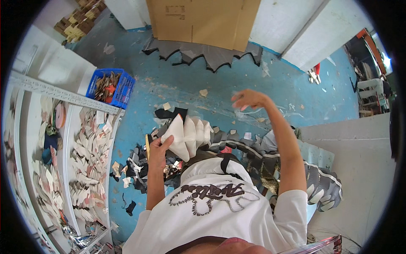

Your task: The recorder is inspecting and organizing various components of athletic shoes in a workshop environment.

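Observation:
My left hand (158, 151) grips the left side of a row of white cut pieces (185, 136), thumb on top. They look like soft shoe-upper parts, pointed at the ends and overlapping in a fan that runs to the right, in front of my waist. Out ahead and to the right, my right hand (250, 100) is in the air, slightly blurred, its fingers loosely bent and apart with nothing seen in them. Right of the white pieces, a long row of overlapping grey and white pieces (241, 147) curves toward my right side.
Black and white scraps (139, 167) lie on the blue floor at my left. Shelves (67, 139) packed with pale cut pieces line the left. A blue crate (111, 87) holds scraps. Ahead, a cardboard sheet (207, 21) stands over dark jagged-edged material (198, 53). A white wall (355, 156) is at right.

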Available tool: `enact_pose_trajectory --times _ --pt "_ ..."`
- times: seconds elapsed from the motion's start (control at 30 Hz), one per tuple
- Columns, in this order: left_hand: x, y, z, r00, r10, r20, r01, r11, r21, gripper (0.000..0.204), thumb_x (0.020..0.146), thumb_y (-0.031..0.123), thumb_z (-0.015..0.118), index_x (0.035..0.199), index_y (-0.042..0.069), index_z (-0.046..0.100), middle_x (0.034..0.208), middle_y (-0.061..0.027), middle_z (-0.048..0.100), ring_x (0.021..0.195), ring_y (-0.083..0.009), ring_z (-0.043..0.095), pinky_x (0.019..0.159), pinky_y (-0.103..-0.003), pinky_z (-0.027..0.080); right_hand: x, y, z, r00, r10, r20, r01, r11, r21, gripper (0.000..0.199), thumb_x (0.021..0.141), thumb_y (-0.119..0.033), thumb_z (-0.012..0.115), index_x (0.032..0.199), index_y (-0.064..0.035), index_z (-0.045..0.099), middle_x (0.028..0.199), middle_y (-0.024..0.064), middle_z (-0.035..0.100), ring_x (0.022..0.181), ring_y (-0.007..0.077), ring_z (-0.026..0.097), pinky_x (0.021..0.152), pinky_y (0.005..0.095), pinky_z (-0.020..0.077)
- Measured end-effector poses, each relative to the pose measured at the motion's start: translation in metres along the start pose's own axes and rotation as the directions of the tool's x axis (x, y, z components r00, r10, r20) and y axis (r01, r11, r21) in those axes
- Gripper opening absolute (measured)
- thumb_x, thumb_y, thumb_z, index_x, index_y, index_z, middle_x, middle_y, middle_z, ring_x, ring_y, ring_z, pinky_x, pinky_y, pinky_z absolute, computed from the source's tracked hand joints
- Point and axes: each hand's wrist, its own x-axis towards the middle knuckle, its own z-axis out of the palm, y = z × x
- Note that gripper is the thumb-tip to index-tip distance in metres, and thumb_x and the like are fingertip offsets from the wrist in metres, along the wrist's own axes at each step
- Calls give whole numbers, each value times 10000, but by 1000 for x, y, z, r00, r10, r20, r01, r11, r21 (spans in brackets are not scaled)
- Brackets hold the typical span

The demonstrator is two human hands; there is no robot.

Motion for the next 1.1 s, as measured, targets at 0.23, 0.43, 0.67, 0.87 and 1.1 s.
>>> enact_pose_trajectory --times 0.23,0.43,0.67,0.87,1.1 --pt "9 7 -64 997 -37 70 27 990 135 245 686 199 665 801 -9 609 707 -4 583 626 -56 496 583 -207 377 6 -13 -8 644 -141 -752 -281 870 -404 235 638 -180 621 817 -61 526 808 125 582 773 315 561 610 402 440" --pt "48 -1 -105 971 -100 216 51 974 223 260 686 209 658 798 -20 611 704 -7 578 608 -58 489 563 -205 376 -8 -9 86 581 -146 -801 -187 933 -306 225 669 -138 576 886 -82 558 807 146 579 786 311 551 627 381 432" --pt "57 -7 -96 849 -66 524 -219 859 463 300 681 243 659 802 -27 613 689 -22 573 590 -83 494 568 -206 395 -20 -56 271 883 -56 -467 305 823 479 246 794 -215 542 868 18 569 715 -2 537 647 71 467 574 227 402" --pt "30 -5 -66 778 -120 617 -77 956 284 257 707 255 649 782 11 617 624 -4 540 532 -52 486 431 -169 359 -39 -99 329 843 183 -506 379 464 800 372 766 -316 580 939 6 518 719 5 513 584 52 445 481 187 376" --pt "-15 -20 -56 631 -60 773 -417 815 404 299 727 283 616 751 -15 605 597 -1 526 573 -67 447 517 -231 351 -87 -77 371 906 265 -331 340 11 940 420 724 -320 626 969 -19 466 629 -13 389 397 36 294 291 174 194"
